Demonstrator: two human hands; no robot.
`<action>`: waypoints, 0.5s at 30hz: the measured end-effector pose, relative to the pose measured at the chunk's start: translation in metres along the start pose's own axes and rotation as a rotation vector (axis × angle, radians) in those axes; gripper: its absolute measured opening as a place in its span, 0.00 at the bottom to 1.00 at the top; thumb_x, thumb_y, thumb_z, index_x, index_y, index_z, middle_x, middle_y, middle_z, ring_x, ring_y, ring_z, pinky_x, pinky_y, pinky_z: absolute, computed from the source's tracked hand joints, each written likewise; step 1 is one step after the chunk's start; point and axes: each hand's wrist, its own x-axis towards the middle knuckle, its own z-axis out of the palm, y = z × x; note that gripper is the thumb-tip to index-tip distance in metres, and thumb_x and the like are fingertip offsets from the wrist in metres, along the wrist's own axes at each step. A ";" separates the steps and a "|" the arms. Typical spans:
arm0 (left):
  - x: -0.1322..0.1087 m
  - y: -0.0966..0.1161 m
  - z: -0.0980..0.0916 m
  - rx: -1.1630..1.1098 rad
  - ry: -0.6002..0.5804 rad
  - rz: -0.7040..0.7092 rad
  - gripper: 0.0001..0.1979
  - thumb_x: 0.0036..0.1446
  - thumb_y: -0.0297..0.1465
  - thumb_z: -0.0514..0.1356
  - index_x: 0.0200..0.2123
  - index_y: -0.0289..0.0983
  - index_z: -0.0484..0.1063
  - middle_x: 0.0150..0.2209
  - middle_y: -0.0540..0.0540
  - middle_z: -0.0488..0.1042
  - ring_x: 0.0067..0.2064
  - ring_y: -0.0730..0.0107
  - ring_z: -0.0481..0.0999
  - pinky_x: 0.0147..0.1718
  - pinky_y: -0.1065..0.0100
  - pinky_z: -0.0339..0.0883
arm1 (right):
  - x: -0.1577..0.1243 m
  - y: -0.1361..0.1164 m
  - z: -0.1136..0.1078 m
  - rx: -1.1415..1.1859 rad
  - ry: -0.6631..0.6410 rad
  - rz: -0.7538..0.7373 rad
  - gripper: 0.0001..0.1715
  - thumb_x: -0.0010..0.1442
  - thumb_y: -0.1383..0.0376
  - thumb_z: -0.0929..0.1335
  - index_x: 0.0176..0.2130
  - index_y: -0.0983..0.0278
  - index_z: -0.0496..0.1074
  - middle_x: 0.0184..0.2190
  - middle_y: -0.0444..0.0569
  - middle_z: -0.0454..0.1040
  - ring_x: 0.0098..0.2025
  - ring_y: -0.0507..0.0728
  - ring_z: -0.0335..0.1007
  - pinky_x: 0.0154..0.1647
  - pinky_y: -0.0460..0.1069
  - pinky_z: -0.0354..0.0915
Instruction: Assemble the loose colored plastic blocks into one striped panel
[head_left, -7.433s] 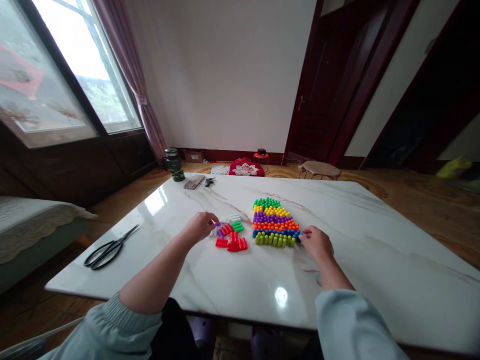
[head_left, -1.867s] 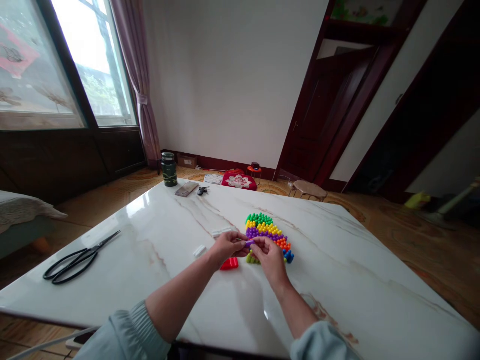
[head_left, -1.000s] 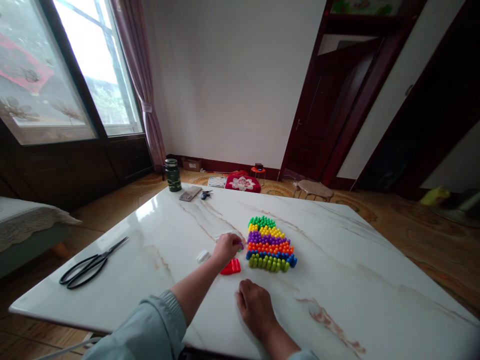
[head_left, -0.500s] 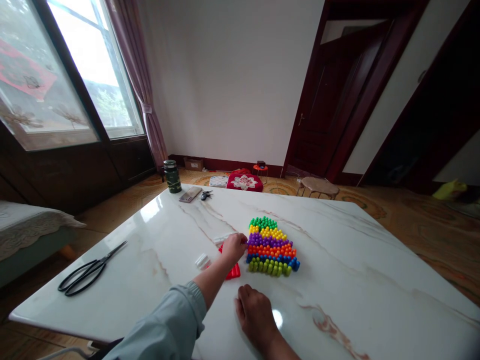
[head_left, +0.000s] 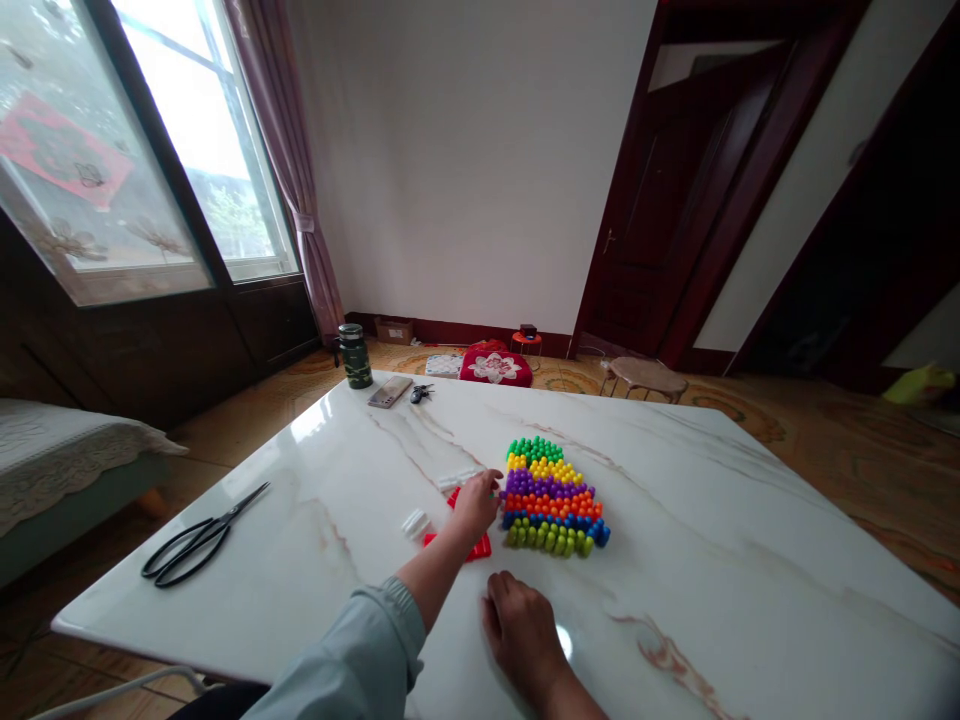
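Note:
Small knobbed plastic pieces stand packed in colour rows: green, yellow, purple, orange, blue and olive green. At the left end of the purple row is my left hand, its fingertips slightly apart and close to the end piece. Under my left forearm lie flat red pieces, partly covered. White pieces rest to their left, with more white ones behind. My right hand rests on the table in front of the rows, fingers curled, palm hidden.
Black-handled scissors lie on the left of the marble-look table. At its far left corner are a camouflage bottle, a phone and keys. A stool stands beyond the far edge.
The whole view has shifted a little, so things appear further right. My left hand has drawn slightly away from the purple row's end and its fingertips have parted. My right hand stays put.

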 end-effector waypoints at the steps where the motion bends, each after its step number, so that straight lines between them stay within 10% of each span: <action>1: -0.003 -0.001 -0.001 -0.009 0.014 0.016 0.22 0.49 0.20 0.57 0.48 0.38 0.72 0.41 0.47 0.77 0.41 0.72 0.75 0.40 0.72 0.66 | 0.000 0.000 0.000 -0.001 -0.003 0.001 0.05 0.57 0.72 0.62 0.33 0.62 0.64 0.30 0.45 0.71 0.29 0.53 0.66 0.29 0.48 0.49; 15: -0.023 0.007 -0.017 0.296 -0.060 0.104 0.21 0.48 0.29 0.61 0.48 0.42 0.70 0.48 0.43 0.75 0.57 0.55 0.64 0.55 0.56 0.54 | -0.002 -0.002 0.002 -0.054 0.077 -0.021 0.06 0.56 0.73 0.62 0.33 0.62 0.63 0.29 0.45 0.70 0.28 0.53 0.67 0.28 0.48 0.51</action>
